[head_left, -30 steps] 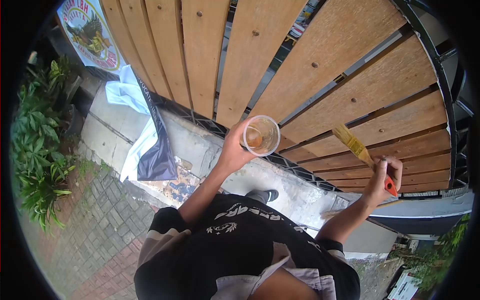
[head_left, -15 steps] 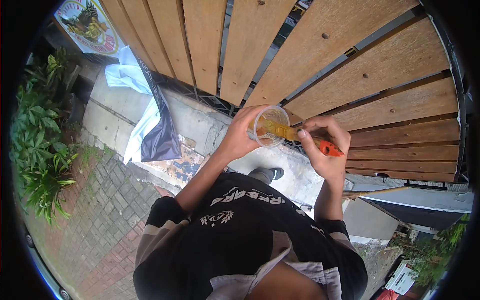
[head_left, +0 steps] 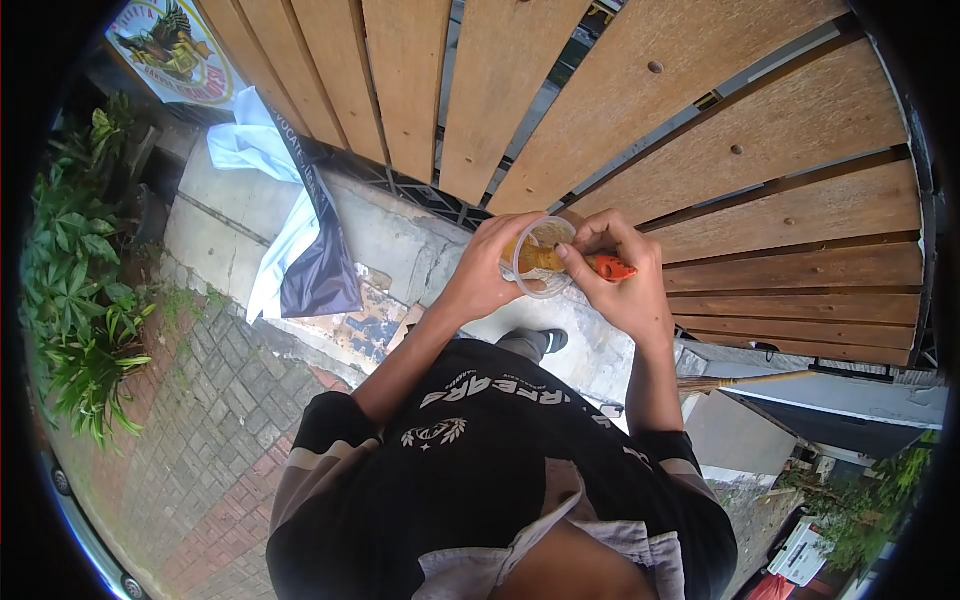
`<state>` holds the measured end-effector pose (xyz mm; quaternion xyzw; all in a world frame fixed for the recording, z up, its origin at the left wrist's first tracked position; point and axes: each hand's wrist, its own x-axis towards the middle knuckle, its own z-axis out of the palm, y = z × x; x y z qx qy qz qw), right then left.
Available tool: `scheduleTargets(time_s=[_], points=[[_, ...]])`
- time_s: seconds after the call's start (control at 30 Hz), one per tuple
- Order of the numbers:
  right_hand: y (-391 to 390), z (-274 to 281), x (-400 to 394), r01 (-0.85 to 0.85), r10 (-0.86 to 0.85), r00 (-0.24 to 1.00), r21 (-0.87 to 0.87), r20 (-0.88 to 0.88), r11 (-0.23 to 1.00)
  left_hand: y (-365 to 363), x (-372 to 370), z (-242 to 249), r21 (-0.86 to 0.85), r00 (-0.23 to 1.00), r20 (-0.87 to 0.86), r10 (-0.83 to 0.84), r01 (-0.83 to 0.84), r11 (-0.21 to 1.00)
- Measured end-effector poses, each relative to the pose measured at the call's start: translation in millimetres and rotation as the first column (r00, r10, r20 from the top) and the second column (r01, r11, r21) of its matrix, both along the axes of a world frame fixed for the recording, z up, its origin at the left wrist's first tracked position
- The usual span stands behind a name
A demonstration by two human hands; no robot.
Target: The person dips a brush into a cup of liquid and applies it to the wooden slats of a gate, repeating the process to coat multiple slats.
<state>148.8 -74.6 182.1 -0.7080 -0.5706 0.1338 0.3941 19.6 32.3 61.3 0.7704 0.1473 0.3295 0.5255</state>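
Note:
My left hand (head_left: 487, 268) is wrapped round a clear plastic cup (head_left: 545, 288), tilted so its mouth faces right and up towards me. A yellowish-brown tint shows inside the cup. My right hand (head_left: 622, 275) grips a paintbrush (head_left: 612, 268) by its orange-tipped handle, thumb and fingers pinched on it. The brush's yellowish head reaches into the cup, and its bristle end shows only partly behind the rim. Both hands are held in front of my chest, close to the slatted wooden fence (head_left: 735, 150).
A white and black banner (head_left: 318, 255) hangs down beside a round-emblem sign (head_left: 175, 55) at the left. Leafy plants (head_left: 85, 290) grow along the far left. Grey and red paving (head_left: 215, 400) lies below. A broom (head_left: 740, 381) lies to the right, under the slats.
My right hand has moved left with the paintbrush, pushing its head deeper into the cup. The brush handle now lies more level. My left hand and the cup have barely shifted.

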Motion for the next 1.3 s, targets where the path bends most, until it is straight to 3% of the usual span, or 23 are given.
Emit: scheduleTargets(time_s=[0.43,0.5,0.93,1.03,1.1,1.13,1.3], points=[[7,-13,9,0.001,-0.001,0.999,-0.006,-0.055,1.000,5,3,0,-0.091,0.999,-0.041,0.003,-0.007,0.996],[8,-15,12,-0.036,0.036,0.999,-0.012,0.019,0.999,7,4,-1,-0.081,0.999,-0.037,0.003,-0.006,0.997],[11,-11,14,-0.038,0.040,0.999,-0.088,0.023,0.995,5,5,-2,-0.086,0.999,-0.045,0.004,-0.008,0.996],[7,-24,20,0.057,-0.072,0.992,-0.144,-0.100,0.988,6,6,-6,-0.023,0.999,-0.034,-0.003,0.002,1.000],[4,-41,24,0.189,-0.189,0.839,-0.053,-0.511,0.981,8,5,-5,-0.024,0.999,-0.031,-0.008,0.007,1.000],[2,-44,25,0.213,-0.183,0.787,-0.019,-0.589,0.977,9,4,-5,-0.028,1.000,-0.031,-0.007,0.006,1.000],[-12,-54,28,0.336,-0.191,0.704,0.084,-0.684,0.938,14,1,-8,-0.052,0.998,-0.067,0.010,-0.014,0.999]])
